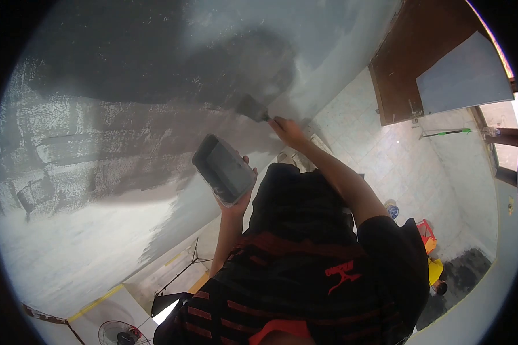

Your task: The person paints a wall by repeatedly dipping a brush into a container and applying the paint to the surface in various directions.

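Observation:
My right hand (289,132) is closed around the handle of a wide flat paintbrush (251,107). The brush's dark grey head is against or very close to the wall (115,132), which carries streaky grey paint over a paler surface. Held below and left of the brush is a rectangular plastic tub (224,172), tilted so that its inside shows grey paint. My left hand (237,208) grips this tub from beneath and along its right side, with fingertips visible at the edge.
A brown door panel (394,69) stands at the upper right. Behind me on the tiled floor (362,126) are a red stool (425,231) and a person in yellow (435,271). A black tripod stand (178,276) and a fan (121,333) are at the lower left.

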The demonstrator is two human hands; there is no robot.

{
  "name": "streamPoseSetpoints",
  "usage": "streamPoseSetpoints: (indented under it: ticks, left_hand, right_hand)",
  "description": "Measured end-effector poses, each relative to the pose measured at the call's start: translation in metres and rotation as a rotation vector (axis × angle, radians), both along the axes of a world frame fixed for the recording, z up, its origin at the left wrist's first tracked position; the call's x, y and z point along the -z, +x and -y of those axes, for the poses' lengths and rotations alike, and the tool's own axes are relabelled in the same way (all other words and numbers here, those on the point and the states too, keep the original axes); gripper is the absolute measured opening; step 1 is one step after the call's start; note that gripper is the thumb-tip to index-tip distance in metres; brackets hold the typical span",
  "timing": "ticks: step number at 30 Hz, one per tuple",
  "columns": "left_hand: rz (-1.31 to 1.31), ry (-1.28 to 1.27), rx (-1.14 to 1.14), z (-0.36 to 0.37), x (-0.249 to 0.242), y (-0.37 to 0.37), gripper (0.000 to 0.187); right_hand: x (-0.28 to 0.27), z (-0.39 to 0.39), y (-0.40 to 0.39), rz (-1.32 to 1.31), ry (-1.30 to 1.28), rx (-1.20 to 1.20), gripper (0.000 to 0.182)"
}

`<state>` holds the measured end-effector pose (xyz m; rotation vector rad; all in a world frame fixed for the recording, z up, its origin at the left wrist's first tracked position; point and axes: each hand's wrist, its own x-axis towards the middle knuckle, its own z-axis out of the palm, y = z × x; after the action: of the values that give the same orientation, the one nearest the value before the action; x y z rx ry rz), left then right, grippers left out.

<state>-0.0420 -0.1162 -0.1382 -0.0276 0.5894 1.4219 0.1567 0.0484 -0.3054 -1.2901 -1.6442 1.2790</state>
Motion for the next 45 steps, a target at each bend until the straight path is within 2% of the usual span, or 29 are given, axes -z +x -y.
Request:
streamPoseSetpoints:
  ticks: [1,5,7,10,15,20,23,26,28,30,35,38,41,45]
  left_hand:
    - [0.006,0.001,-0.003,0.0,0.0,0.0,0.061]
    - [-0.048,0.019,0.002,-0.004,-0.004,0.0,0.06]
    - [-0.021,0.022,-0.001,-0.007,-0.007,0.0,0.059]
    - [-0.027,0.035,-0.001,-0.009,-0.01,-0.003,0.06]
    - [-0.074,0.008,-0.01,-0.011,-0.019,0.0,0.06]
    - [-0.003,-0.022,-0.013,-0.009,-0.025,0.005,0.058]
    - [0.003,-0.046,-0.017,-0.008,-0.025,0.006,0.058]
    - [-0.081,-0.055,-0.015,-0.005,-0.022,0.004,0.057]
    - [-0.138,-0.038,0.007,-0.004,-0.021,0.003,0.056]
    - [-0.192,-0.017,0.029,-0.003,-0.019,0.001,0.056]
    - [-0.056,-0.026,-0.043,-0.004,-0.02,-0.005,0.055]
    - [-0.061,-0.054,-0.069,-0.005,-0.025,0.0,0.056]
    - [-0.026,-0.041,-0.071,-0.006,-0.02,-0.003,0.056]
    - [-0.047,-0.026,-0.048,-0.008,-0.01,-0.004,0.057]
  right_hand:
    - [-0.016,-0.003,-0.007,-0.083,0.076,0.029,0.047]
    - [-0.034,-0.019,-0.027,-0.048,0.114,0.036,0.041]
    - [-0.023,-0.026,-0.031,0.122,0.078,0.07,0.041]
    - [-0.001,-0.024,-0.028,0.209,-0.003,0.045,0.044]
    - [0.03,-0.016,-0.03,0.266,-0.107,0.062,0.051]
    - [0.073,-0.013,-0.034,0.294,-0.189,0.025,0.053]
    - [0.102,-0.014,-0.039,0.308,-0.322,0.006,0.054]
    - [0.14,-0.02,-0.05,0.406,-0.275,-0.055,0.056]
    - [0.158,-0.026,-0.054,0.507,-0.371,-0.095,0.057]
    - [0.169,-0.026,-0.054,0.509,-0.397,-0.082,0.055]
    - [0.188,-0.036,-0.071,0.54,-0.442,-0.072,0.046]
    - [0.146,-0.032,-0.056,0.513,-0.522,-0.049,0.042]
    - [0.14,-0.023,-0.043,0.541,-0.577,-0.121,0.042]
    - [0.188,-0.009,-0.019,0.555,-0.495,-0.157,0.044]
